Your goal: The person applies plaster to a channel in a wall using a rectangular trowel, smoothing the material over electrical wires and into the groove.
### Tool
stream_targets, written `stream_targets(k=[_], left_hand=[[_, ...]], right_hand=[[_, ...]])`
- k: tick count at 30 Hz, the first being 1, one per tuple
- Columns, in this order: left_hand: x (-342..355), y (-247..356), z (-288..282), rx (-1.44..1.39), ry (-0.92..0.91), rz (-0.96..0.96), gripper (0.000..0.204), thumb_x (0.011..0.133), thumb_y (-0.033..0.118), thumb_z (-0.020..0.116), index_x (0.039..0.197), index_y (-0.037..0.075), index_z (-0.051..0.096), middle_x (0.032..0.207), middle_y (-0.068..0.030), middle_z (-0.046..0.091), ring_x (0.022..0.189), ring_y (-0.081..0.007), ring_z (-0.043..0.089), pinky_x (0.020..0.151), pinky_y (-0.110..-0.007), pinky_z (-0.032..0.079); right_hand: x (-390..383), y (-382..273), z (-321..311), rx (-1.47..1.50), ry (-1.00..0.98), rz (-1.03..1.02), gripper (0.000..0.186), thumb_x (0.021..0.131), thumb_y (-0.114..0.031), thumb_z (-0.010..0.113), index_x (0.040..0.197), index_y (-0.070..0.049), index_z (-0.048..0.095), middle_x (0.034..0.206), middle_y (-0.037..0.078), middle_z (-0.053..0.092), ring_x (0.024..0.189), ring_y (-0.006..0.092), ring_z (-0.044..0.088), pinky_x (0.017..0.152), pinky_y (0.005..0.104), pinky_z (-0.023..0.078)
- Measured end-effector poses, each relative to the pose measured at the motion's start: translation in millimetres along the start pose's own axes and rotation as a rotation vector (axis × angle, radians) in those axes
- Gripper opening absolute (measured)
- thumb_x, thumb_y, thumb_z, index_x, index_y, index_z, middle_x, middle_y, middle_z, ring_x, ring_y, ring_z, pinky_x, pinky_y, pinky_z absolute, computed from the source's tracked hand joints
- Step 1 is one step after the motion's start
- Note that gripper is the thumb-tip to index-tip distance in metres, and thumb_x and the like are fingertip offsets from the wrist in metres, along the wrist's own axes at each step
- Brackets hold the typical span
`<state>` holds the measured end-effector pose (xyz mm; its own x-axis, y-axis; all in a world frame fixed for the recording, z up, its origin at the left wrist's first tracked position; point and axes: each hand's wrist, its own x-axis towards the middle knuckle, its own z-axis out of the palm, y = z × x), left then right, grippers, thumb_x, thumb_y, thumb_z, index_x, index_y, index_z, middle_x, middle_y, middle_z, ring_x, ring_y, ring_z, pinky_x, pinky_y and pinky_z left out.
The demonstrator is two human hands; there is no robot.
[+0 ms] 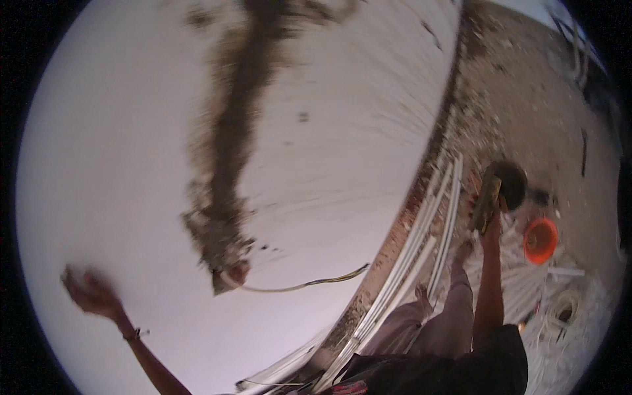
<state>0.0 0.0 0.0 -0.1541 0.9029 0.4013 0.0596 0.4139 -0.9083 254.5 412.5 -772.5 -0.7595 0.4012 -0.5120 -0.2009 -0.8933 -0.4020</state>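
Clasped around a flat tool (487,197), my right hand (493,222) is reaching beyond the wall (131,151)'s lower edge; my left hand (95,294) is hovering spread.

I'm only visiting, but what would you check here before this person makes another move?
1. Left hand free: ok, it looks empty, though blurred.
2. Flat tool gripped: ok, it is in the right hand.
3. Cable ends covered: cannot tell, too small.
4. Clear footing: not ok, white pipes lie close beside the feet.
5. Orange container filled: cannot tell, its contents are unclear.
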Motion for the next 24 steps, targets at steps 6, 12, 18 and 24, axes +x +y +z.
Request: stream_targets(k=[6, 12, 18, 24], left_hand=[[-110, -102, -78, 0.065, -0.058, -0.180, 0.042, 0.100, 0.034, 0.042, 0.133, 0.009, 0.049, 0.136, -0.0144, 0.049, 0.124, -0.0334, 0.048, 0.100, -0.049, 0.041], [-187, -194, -107, 0.257, 0.005, -0.277, 0.043, 0.100, 0.030, 0.043, 0.131, 0.002, 0.049, 0.133, -0.0218, 0.049, 0.121, -0.0375, 0.049, 0.099, -0.047, 0.042], [-180, -185, -107, 0.281, 0.024, -0.292, 0.044, 0.100, 0.033, 0.040, 0.133, 0.004, 0.048, 0.137, -0.0209, 0.045, 0.123, -0.0373, 0.047, 0.101, -0.046, 0.040], [-195, -202, -119, 0.331, -0.051, -0.284, 0.047, 0.100, 0.036, 0.039, 0.134, 0.005, 0.048, 0.138, -0.0210, 0.043, 0.127, -0.0366, 0.043, 0.104, -0.047, 0.037]], right_hand=[[31, 72, 257, -0.329, -0.314, -0.442, 0.056, 0.094, -0.017, 0.050, 0.145, -0.011, 0.025, 0.127, 0.010, 0.049, 0.109, 0.0178, 0.052, 0.085, 0.0321, 0.049], [70, 33, 496, -0.653, 0.028, -1.028, 0.064, 0.082, -0.011, 0.060, 0.139, 0.000, 0.031, 0.123, 0.026, 0.049, 0.113, 0.0398, 0.048, 0.096, 0.0440, 0.040], [64, 7, 533, -0.778, 0.190, -1.070, 0.058, 0.084, -0.015, 0.060, 0.135, 0.001, 0.037, 0.113, 0.029, 0.054, 0.104, 0.0428, 0.052, 0.090, 0.0457, 0.043], [-15, 99, 506, -0.790, 0.011, -1.169, 0.061, 0.085, -0.013, 0.056, 0.139, 0.002, 0.031, 0.118, 0.029, 0.051, 0.106, 0.0461, 0.047, 0.093, 0.0501, 0.038]])
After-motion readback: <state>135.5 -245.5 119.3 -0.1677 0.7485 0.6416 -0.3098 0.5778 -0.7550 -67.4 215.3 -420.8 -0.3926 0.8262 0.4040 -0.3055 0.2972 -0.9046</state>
